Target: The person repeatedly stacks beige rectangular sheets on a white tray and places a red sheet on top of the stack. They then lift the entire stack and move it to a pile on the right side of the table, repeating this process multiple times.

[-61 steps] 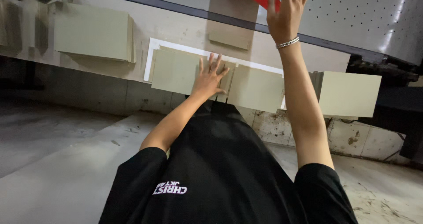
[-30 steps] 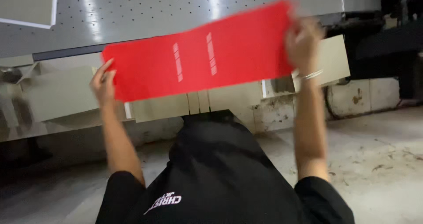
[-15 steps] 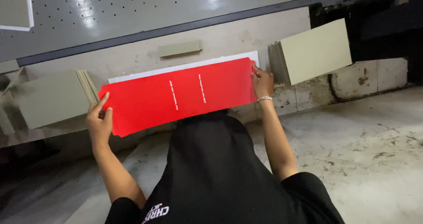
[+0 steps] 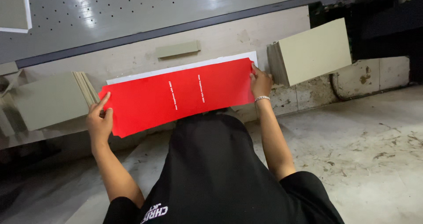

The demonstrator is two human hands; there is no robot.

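Observation:
A long red sheet (image 4: 180, 96) with two thin lines of white print lies across the bench in front of me, over a white sheet (image 4: 176, 70) whose upper edge shows behind it. My left hand (image 4: 99, 120) grips the red sheet's left end. My right hand (image 4: 261, 81), with a bracelet on the wrist, holds its right end. A stack of grey boards (image 4: 49, 99) sits just left of my left hand. Another grey board stack (image 4: 311, 52) stands just right of my right hand.
A grey perforated machine bed (image 4: 145, 8) runs behind the beige bench (image 4: 229, 37). A small grey strip (image 4: 177, 49) lies above the sheets. Another board with a white edge (image 4: 13, 8) rests at top left. The concrete floor (image 4: 365, 140) spreads to the right.
I have brought the red sheet down from above the machine bed and laid it over the white sheet. Both hands have kept hold of its ends.

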